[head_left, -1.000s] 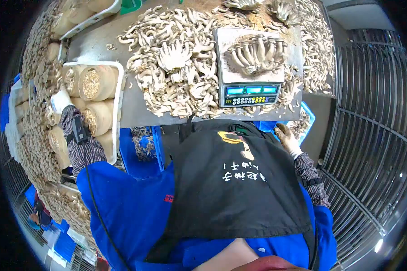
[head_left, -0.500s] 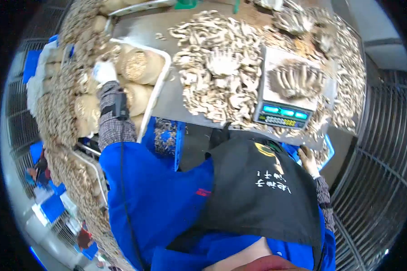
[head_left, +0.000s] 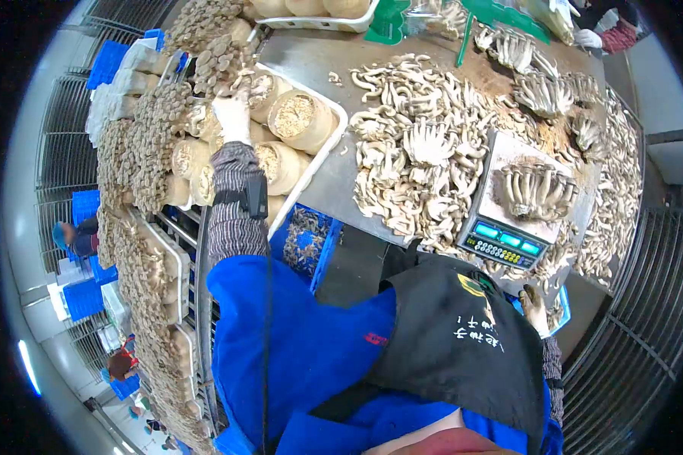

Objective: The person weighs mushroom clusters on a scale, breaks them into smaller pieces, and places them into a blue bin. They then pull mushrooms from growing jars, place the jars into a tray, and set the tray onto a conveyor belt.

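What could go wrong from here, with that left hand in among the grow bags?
The left hand is at a capped cluster; pulling could snap caps or tug neighbouring bags. Loose mushrooms crowd the scale, so strays might skew its reading. Some lie near the table's front edge and may fall.

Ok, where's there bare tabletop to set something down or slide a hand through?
Bare steel tabletop shows between the white crate and the loose mushroom pile, looking roomiest toward the far crate; a few scraps lie there. It is crowded around the scale, with mushrooms on both sides.
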`<control>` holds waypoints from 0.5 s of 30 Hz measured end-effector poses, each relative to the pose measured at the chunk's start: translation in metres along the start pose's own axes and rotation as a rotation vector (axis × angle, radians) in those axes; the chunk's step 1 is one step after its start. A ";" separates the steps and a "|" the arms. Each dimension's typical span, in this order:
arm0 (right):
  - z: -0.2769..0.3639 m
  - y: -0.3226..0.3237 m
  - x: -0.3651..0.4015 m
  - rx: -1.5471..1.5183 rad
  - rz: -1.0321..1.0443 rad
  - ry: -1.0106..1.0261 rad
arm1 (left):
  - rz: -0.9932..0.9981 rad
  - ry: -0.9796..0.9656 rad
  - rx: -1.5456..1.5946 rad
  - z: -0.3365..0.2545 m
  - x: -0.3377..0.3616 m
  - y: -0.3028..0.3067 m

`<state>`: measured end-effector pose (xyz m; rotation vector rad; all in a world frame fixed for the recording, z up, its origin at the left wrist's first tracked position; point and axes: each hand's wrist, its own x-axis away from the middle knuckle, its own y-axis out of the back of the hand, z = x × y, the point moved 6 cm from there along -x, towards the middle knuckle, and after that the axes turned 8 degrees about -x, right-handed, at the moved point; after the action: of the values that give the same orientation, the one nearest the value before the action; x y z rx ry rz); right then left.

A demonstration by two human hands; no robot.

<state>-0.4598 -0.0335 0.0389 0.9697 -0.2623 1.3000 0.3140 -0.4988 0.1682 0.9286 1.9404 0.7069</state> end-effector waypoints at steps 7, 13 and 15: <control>0.008 -0.002 0.006 -0.097 0.030 -0.035 | 0.443 0.204 0.735 -0.138 0.094 0.027; -0.008 -0.008 -0.001 -0.217 0.059 -0.008 | 0.818 -0.460 0.070 -0.189 0.216 -0.052; -0.008 -0.004 0.002 -0.125 0.070 0.001 | 1.098 -0.131 0.128 -0.167 0.241 -0.092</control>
<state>-0.4582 -0.0260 0.0332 0.8602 -0.3754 1.3318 0.0507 -0.3745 0.0706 2.0891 1.2486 1.0711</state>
